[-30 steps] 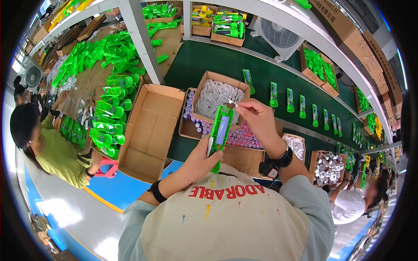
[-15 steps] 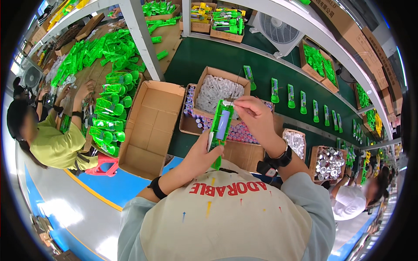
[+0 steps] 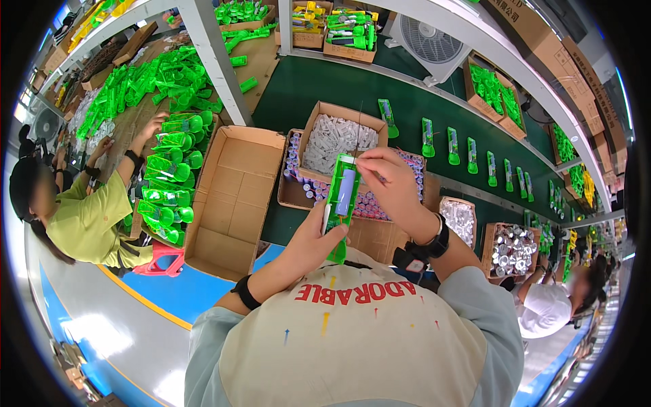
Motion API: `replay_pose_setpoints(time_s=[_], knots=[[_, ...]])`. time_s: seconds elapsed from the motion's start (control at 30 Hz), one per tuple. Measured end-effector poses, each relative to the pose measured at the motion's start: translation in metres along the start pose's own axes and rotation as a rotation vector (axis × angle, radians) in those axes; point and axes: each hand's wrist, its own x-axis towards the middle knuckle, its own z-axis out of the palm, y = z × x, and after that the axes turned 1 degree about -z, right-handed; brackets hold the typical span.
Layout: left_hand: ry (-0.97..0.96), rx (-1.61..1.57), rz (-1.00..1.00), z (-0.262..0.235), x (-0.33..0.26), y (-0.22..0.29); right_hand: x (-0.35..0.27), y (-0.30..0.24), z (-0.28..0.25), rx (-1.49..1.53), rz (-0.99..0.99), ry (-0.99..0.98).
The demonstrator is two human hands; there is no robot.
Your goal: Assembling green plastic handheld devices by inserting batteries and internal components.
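Note:
My left hand is wrapped round the lower part of a long green plastic housing, held tilted in front of my chest. A lilac cylindrical battery lies lengthwise in the housing's open side. At the housing's far end sits a small white piece. My right hand has its thumb and fingers pinched together at this white piece. The fingers partly cover it, and a thin dark wire-like line rises from there.
Behind my hands stand a carton of whitish plastic pieces and a box of upright batteries. An open cardboard box is at left. Green housings line a dark green belt. A co-worker sits at far left.
The housing has turned slightly more upright, and my right hand has shifted a little left at its far end. The co-worker at left has raised a hand toward the stacked green parts.

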Motion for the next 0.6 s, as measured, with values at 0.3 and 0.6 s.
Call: replay_pose_setpoints(time_s=[0.3,0.6], knots=[[0.013,-0.047,0.032,-0.005,-0.001,0.002,0.005,-0.001,0.004,0.109,0.121,-0.133],[0.041,-0.136,0.013,-0.015,-0.005,-0.021,-0.005,0.017,0.009,-0.023,-0.077,-0.468]])
